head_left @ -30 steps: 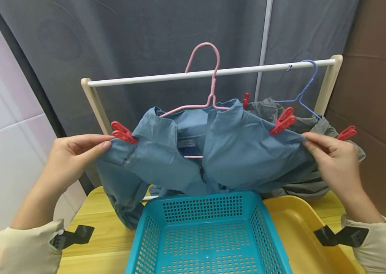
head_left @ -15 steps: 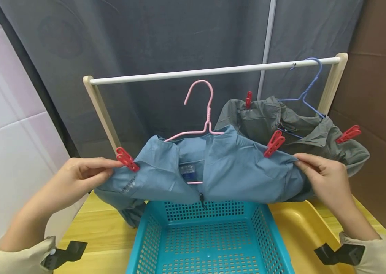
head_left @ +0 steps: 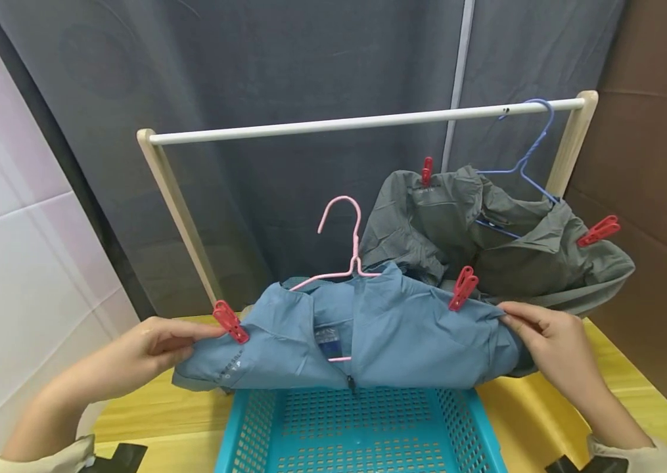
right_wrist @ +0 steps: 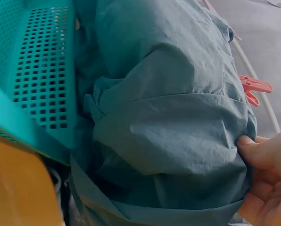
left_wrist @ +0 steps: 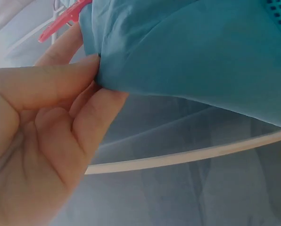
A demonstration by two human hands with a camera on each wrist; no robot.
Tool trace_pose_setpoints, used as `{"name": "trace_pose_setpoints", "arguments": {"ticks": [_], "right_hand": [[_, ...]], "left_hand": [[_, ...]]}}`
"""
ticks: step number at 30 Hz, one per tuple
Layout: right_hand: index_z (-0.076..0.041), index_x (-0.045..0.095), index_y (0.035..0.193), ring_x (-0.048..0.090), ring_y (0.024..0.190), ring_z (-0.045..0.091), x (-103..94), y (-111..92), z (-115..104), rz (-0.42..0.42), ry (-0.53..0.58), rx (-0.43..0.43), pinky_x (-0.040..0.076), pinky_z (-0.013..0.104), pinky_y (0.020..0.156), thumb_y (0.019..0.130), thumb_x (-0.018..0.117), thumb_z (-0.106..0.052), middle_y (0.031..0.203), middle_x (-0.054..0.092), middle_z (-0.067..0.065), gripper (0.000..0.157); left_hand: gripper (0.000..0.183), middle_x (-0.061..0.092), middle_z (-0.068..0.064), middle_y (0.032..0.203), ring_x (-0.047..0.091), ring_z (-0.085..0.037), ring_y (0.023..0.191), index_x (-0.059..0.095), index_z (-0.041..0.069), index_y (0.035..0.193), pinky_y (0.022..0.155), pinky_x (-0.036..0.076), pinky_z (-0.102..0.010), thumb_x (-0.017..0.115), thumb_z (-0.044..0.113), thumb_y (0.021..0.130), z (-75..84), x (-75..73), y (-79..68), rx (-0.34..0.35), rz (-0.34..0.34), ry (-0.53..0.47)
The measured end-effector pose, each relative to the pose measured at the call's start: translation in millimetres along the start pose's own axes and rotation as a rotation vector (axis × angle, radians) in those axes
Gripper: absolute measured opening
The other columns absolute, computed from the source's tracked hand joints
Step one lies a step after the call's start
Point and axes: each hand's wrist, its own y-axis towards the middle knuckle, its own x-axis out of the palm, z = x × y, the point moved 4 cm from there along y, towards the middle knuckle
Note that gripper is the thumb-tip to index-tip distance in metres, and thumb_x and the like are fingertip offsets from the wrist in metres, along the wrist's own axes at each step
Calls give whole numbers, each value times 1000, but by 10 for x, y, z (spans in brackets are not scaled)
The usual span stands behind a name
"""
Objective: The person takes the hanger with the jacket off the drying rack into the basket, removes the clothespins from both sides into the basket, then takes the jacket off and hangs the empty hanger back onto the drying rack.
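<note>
One blue jacket [head_left: 416, 348] on a pink hanger [head_left: 357, 246] partly covers the teal basket [head_left: 483, 427] in the head view; left hand [head_left: 158, 345] and right hand [head_left: 549, 341] pinch it. Left wrist view: fingertips [left_wrist: 86, 68] clamp its cloth. Right wrist view: thumb [right_wrist: 257, 149] grips its edge.

Support: yellow wood-grain tabletop [head_left: 161, 410] | On it: teal perforated basket [head_left: 489, 433]; yellow tray [head_left: 525, 420], basket's right

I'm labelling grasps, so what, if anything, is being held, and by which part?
The blue jacket: the left hand pinches one sleeve near the shoulder, and the right hand pinches the other.
</note>
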Motion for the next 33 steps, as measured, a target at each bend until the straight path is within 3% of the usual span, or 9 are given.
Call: {"name": "trace_pose_setpoints", "arguments": {"ticks": [6, 10, 17, 27, 33], "right_hand": [[-3, 72, 95, 45, 53, 1, 53, -111, 29, -52, -48, 34, 30, 19, 43, 77, 69, 2, 89, 69, 11, 18], [-3, 72, 94, 41, 50, 2, 75, -176, 55, -81, -52, 45, 31, 19, 43, 76, 69, 2, 88, 69, 10, 18], [-6, 73, 91, 54, 66, -1, 114, -265, 121, -150, -66, 60, 41, 17, 52, 76, 71, -1, 88, 70, 7, 16], [-6, 73, 90, 52, 72, -3, 182, -450, 222, -255, -71, 116, 42, 19, 55, 76, 71, -2, 89, 69, 7, 15], [-7, 74, 89, 58, 81, 0, 228, -540, 284, -292, -73, 143, 48, 21, 63, 76, 72, -4, 88, 70, 5, 14]], "left_hand": [[51, 55, 4, 125, 56, -8, 106, 55, 2, 126, 78, 49, -23, 49, -22, 81, -71, 116, -32, 43, -45, -134], [51, 58, -3, 122, 58, -10, 103, 56, 3, 124, 76, 50, -25, 50, -22, 80, -100, 165, -41, 46, -59, -152], [45, 59, 0, 119, 58, -9, 100, 57, 2, 124, 74, 51, -27, 53, -15, 82, -188, 275, -75, -1, -94, -170], [43, 63, -5, 113, 59, -9, 88, 58, 1, 123, 65, 52, -28, 52, -15, 83, -257, 433, -135, -13, -122, -238], [42, 64, -8, 110, 60, -10, 82, 59, 1, 121, 61, 51, -26, 52, -15, 83, -310, 523, -154, -39, -129, -273]]}}
